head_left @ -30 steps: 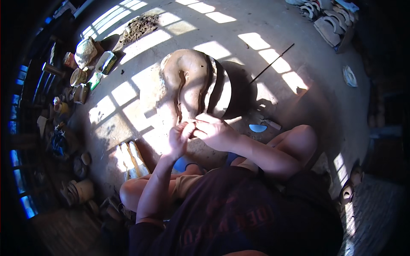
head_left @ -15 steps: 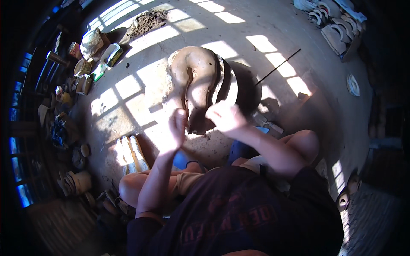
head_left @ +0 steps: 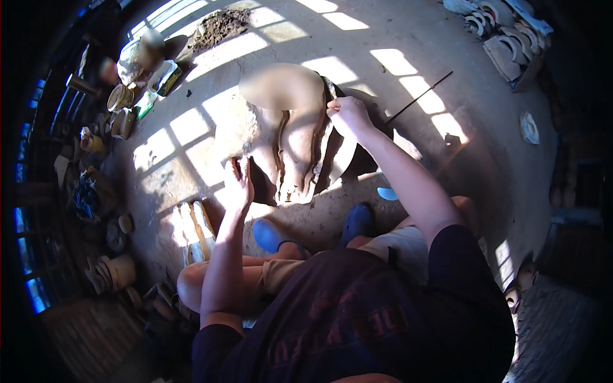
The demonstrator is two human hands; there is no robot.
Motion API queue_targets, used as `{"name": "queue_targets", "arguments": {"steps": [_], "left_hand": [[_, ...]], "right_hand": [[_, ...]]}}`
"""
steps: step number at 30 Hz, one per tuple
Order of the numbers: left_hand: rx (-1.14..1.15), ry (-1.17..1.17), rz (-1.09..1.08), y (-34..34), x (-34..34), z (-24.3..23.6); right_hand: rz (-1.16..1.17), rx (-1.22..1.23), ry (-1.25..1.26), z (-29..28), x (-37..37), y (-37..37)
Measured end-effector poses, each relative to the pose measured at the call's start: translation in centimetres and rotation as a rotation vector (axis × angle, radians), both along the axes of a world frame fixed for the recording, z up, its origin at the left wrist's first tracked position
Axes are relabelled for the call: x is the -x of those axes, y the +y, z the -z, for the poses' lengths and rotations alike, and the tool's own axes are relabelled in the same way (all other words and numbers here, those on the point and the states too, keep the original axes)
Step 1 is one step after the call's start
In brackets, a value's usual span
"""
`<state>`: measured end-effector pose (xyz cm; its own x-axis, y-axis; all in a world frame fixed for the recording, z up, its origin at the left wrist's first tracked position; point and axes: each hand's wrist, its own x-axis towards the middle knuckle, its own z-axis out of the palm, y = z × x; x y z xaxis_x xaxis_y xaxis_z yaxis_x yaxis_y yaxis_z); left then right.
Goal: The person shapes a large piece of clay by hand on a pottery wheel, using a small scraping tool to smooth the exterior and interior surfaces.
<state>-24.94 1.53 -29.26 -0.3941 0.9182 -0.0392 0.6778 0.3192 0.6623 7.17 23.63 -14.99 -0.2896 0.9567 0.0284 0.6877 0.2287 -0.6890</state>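
A large clay form [head_left: 299, 143] with a long groove and pale, rough edges stands on the floor in front of me; its top is blurred. My left hand [head_left: 237, 182] is upright beside its lower left edge, fingers slightly bent and apart; whether it touches the edge is unclear. At the upper right rim, my right hand [head_left: 347, 116] has its fingertips pinched together on something too small to make out.
Long pale pieces [head_left: 198, 233] lie near my left knee. Tubs [head_left: 161, 80] and other containers line the left, below a soil pile [head_left: 222, 29]. Curved pieces [head_left: 504, 48] are stacked upper right. A thin rod [head_left: 419, 97] and blue half-disc [head_left: 387, 193] lie to the right.
My hands, together at the form's near end a second ago, have moved apart: the right up and away to the far right rim, the left leftward and slightly up.
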Motion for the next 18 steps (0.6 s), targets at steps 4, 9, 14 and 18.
{"name": "queue_targets", "arguments": {"steps": [4,9,14,18], "left_hand": [[0.051,0.03,0.045,0.6,-1.3,0.8],[0.034,-0.036,0.03,-1.1,-1.0,-1.3],[-0.245,-0.48,-0.124,0.9,-6.7,-5.5],[-0.151,-0.394,-0.146,0.2,-5.8,-3.9]], "right_hand": [[0.063,0.123,0.069,1.7,-0.9,-0.5],[-0.007,-0.112,-0.048,0.1,1.7,-6.0],[-0.011,-0.092,0.056,0.7,-0.6,-8.1],[-0.133,-0.129,-0.091,0.7,0.1,-9.3]]}}
